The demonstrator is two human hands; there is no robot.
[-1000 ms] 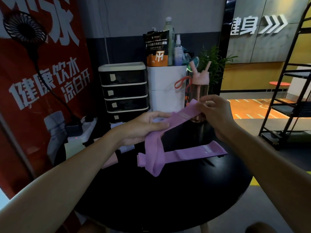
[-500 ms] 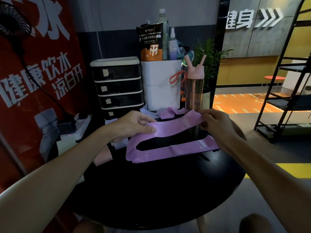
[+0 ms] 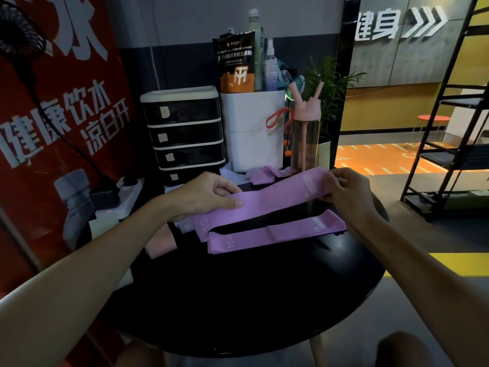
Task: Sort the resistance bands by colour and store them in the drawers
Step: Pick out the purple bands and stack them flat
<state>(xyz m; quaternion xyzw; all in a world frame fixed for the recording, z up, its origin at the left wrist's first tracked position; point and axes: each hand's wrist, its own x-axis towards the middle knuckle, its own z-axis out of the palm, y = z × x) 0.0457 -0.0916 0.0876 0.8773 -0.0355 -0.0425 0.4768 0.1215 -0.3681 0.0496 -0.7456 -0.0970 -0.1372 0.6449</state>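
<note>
A purple band (image 3: 277, 200) is held between the two hands. Its upper run is pinched by the left hand (image 3: 206, 197), thumb on top and fingers curled under, and its far end is pinched by the fingers of the right hand (image 3: 349, 192). The long axis runs from one hand to the other, a little higher at the right hand. What seems to be its lower run lies on the table (image 3: 264, 300), just in front of both hands.

The drawer unit (image 3: 182, 133) stands beyond the left hand, well apart from the right one, and all four drawers look closed. It is therefore judged that a drawer must be opened first, and that the left hand is the nearer one for this. The band would probably need folding along its length, since it looks wider than a drawer. Another purple band (image 3: 267, 173) lies behind the hands.
</note>
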